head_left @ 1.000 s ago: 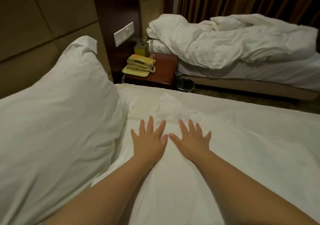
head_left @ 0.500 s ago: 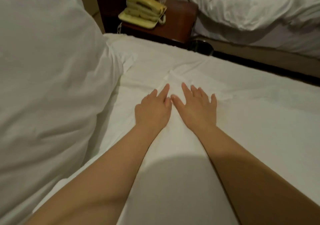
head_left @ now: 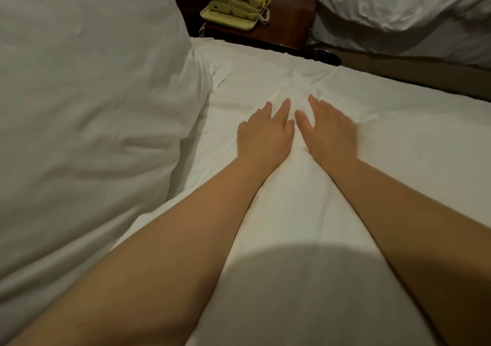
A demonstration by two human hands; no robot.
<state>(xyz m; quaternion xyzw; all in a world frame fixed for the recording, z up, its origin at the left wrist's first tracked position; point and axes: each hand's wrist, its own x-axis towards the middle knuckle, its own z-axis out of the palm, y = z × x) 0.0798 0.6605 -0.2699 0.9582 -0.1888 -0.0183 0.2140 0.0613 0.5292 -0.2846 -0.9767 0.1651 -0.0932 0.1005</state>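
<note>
A white sheet [head_left: 385,165] covers the bed in front of me. My left hand [head_left: 264,135] and my right hand [head_left: 330,130] lie palm down on it, side by side, thumbs almost touching, fingers straight and pointing away from me. A small ridge of creased sheet [head_left: 300,87] sits just beyond the fingertips. A large white pillow [head_left: 87,111] fills the left of the view, close to my left forearm.
A dark wooden nightstand [head_left: 289,10] stands past the bed's far edge, with a yellowish telephone [head_left: 236,5] on it. A second bed with a rumpled white duvet [head_left: 403,2] is at the top right. A dark round bin [head_left: 325,55] sits between the beds.
My fingers have closed together from spread. Both hands slid forward across the sheet toward the creased ridge, and my head dropped closer and lower over the bed.
</note>
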